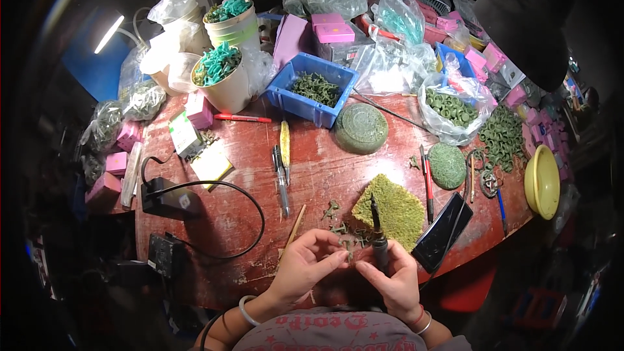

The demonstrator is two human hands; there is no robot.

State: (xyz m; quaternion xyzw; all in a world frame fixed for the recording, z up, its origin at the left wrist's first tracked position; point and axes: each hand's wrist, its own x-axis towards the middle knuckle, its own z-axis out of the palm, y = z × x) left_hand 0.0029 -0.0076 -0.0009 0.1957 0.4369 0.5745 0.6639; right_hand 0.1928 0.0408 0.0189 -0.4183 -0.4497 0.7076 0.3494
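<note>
Near the table's front edge, my left hand (304, 268) pinches a small dark-green piece (349, 247) between thumb and fingers. My right hand (398, 286) grips a dark pen-shaped tool (379, 247), its thin pointed tip upward. The two hands are close together, the tool standing just right of the piece. Several similar loose green pieces (331, 209) lie on the table just beyond my fingers. Behind the tool is a square yellow-green block (406, 205) with a rough surface. A thin wooden stick (296, 224) lies beside my left hand.
The red table (253, 273) bears a blue bin (276, 94) of green pieces, round green discs (361, 129), pens (281, 175), a black phone (443, 233), a corded black box (170, 200) and a yellow bowl (543, 182). Cups (221, 84), bags and pink boxes crowd the back.
</note>
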